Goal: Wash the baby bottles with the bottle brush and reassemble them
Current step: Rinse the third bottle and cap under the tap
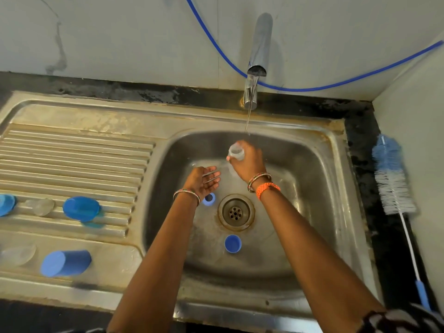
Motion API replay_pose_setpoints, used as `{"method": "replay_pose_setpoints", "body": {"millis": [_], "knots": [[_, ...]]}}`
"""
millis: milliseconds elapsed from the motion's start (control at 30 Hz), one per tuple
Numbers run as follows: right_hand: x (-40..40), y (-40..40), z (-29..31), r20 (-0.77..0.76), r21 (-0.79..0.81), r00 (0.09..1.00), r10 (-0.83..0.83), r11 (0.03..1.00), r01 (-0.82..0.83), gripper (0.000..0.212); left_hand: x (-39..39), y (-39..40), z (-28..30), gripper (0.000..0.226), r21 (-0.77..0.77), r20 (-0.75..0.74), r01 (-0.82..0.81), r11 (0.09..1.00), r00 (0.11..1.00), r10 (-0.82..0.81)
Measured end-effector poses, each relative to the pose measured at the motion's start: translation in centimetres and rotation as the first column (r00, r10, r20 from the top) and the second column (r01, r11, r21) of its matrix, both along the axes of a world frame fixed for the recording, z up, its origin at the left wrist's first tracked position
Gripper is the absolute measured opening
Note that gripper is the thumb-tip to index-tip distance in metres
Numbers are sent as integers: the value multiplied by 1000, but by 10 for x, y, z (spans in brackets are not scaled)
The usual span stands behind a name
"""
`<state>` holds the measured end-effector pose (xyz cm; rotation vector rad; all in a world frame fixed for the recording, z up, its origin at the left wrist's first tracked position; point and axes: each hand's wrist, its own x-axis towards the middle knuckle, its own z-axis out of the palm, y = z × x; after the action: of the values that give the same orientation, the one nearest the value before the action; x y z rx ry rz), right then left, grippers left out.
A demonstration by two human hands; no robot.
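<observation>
Blue cap (6, 204) cut by left edge; blue ring (208, 199) half-hidden.

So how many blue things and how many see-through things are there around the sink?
Blue pieces on the drainboard: 3
Blue pieces in the basin: 2
See-through pieces on the drainboard: 2
See-through bottle in the right hand: 1
Bottle brush: 1
Total: 9

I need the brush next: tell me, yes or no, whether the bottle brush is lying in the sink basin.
No, the bottle brush lies on the dark counter to the right of the sink.
</observation>
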<state>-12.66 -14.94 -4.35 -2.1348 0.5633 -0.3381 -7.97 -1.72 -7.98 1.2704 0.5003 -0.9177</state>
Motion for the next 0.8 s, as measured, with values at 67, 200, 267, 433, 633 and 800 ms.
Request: {"method": "replay_pose_setpoints", "body": {"millis": [67,200,267,433,633,800], "knots": [[-1,0,3,24,0,1000,-19,1000,19,31,1,2,1,28,-13,1,3,1000,1000,-3],[0,3,17,294,-4,940,-174,983,183,39,5,12,-2,29,-13,-17,-33,999,999,33],[3,1,11,121,-16,986,-115,993,118,46,5,14,-1,29,0,-18,-58,998,998,58],[4,8,18,337,-67,922,-192,972,227,40,7,14,0,30,-54,-16,-43,998,999,42],[1,12,12,213,-88,958,-193,973,215,44,6,13,3,28,-54,-10,-51,997,999,51],[4,12,14,60,-74,986,-155,984,159,45,5,12,8,27,-43,-7,-83,996,997,83]]}}
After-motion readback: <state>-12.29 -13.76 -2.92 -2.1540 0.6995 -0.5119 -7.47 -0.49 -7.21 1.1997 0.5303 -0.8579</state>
